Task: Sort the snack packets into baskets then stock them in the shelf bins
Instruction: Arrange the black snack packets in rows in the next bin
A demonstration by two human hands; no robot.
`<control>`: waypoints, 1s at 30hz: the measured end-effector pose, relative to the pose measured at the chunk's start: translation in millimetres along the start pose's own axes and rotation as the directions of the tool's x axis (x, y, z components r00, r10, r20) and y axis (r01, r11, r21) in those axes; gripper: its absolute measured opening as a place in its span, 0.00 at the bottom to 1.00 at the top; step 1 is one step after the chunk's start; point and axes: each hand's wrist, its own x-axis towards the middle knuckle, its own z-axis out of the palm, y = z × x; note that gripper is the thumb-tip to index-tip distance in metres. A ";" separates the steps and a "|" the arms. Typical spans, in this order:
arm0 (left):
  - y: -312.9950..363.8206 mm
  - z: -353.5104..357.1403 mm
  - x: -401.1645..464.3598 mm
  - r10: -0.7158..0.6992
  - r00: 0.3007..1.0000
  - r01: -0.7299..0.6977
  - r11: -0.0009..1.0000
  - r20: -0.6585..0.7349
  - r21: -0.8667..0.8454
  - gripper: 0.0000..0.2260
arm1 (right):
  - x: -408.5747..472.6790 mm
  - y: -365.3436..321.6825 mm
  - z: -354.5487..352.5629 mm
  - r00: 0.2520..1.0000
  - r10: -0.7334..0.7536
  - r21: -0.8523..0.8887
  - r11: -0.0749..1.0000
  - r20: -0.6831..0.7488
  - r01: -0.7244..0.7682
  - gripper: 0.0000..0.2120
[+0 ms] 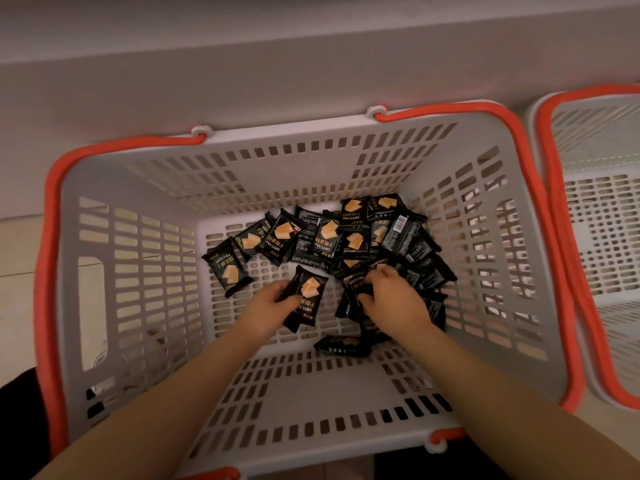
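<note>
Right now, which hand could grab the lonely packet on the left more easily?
Probably the left hand. It's nearer the lone packet, though it already holds a packet. The right hand is farther off, gripping packets in the pile.

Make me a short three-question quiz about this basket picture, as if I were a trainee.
1. True or false: both hands reach inside the grey basket.
2. The left hand grips: A) a black packet B) the orange handle C) nothing?
3. Fill in: the English word printed on the packets is ____.

Key:
1. True; the right hand is in the packet pile.
2. A, a black packet.
3. DRYCAKE.
</note>
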 end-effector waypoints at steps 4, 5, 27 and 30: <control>-13.3 -16.7 3.2 0.042 0.996 -0.024 0.972 -0.074 0.235 0.15 | 1.0 -7.5 10.6 0.999 0.014 -0.151 0.989 0.031 -0.010 0.23; -15.2 -20.4 3.1 0.048 0.995 -0.023 0.965 -0.087 0.261 0.16 | 2.2 -10.9 12.6 0.999 0.027 -0.160 0.987 0.035 -0.021 0.25; 125.9 -41.3 -110.2 0.506 0.859 -0.510 0.859 0.072 0.043 0.12 | -96.9 -75.4 -158.5 0.971 -0.240 0.710 0.683 -0.005 0.173 0.07; 136.6 -49.2 -136.5 0.584 0.809 -0.586 0.810 0.062 0.016 0.10 | -115.5 -88.6 -163.1 0.959 -0.283 0.749 0.637 0.008 0.182 0.06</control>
